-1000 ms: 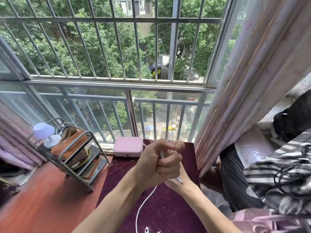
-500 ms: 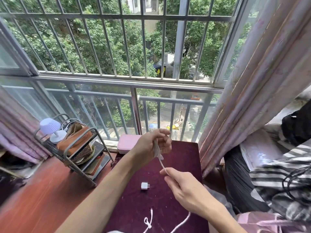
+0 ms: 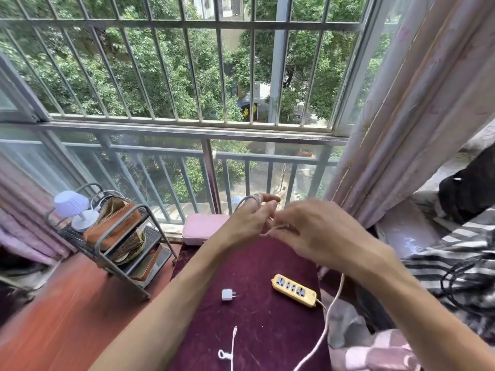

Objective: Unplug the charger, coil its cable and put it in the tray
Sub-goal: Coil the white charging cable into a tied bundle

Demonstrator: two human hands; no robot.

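The white charger plug (image 3: 228, 294) lies unplugged on the dark purple table (image 3: 270, 330). Its white cable (image 3: 325, 326) runs from my hands down past the table's right edge, and its free end with the connector (image 3: 234, 330) lies near the front. My left hand (image 3: 247, 219) is raised above the table with turns of cable looped around its fingers. Just to its right, my right hand (image 3: 310, 232) pinches the cable. A pink tray (image 3: 202, 227) sits at the far end of the table, partly hidden by my left hand.
A yellow power strip (image 3: 294, 290) lies on the table's right side. A metal rack (image 3: 115, 242) with a bag and a small lamp (image 3: 75, 210) stands on the red floor at left. Curtain (image 3: 401, 116) and striped bedding (image 3: 455, 253) are at right; window bars ahead.
My hands separated, then met again higher up; more cable is now wrapped around my left fingers. The view tipped down, bringing the plug and the power strip into sight.
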